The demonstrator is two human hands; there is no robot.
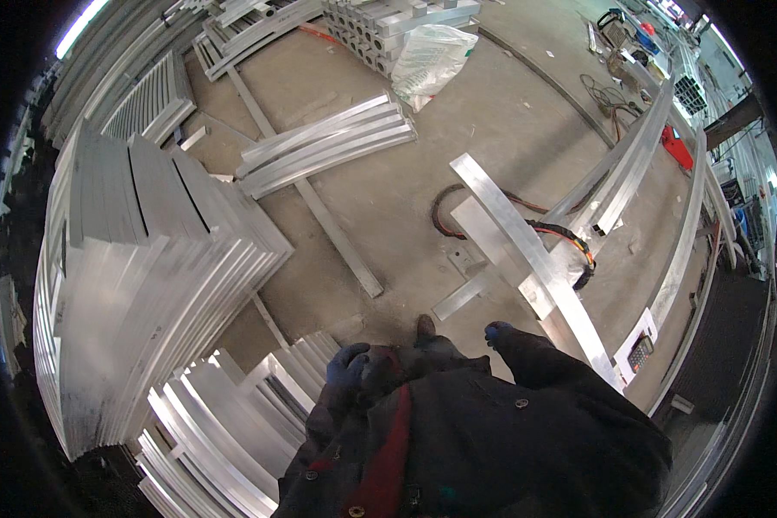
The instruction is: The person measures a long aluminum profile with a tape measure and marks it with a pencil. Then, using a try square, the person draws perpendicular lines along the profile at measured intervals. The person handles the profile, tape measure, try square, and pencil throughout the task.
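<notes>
My left hand (347, 364), in a dark blue glove, hangs low by my left leg, close to a row of silver metal bars (293, 373). Its fingers blend into the dark clothing, so whether they are curled or spread does not show. Only a small blue-gloved part of my right hand (496, 333) peeks out past the dark sleeve; its fingers are mostly hidden. Nearest to it, on its right, a long flat silver bar (527, 246) slants across shorter metal pieces. No object is visible in either hand.
A tall stack of silver profiles (138, 302) stands on the left. Ahead lie a bundle of bars (328, 147), a white plastic sack (433, 62) and a thin strip (337, 233) along the floor. A cable (445, 211) loops under the slanted bar; a calculator (640, 352) lies at right.
</notes>
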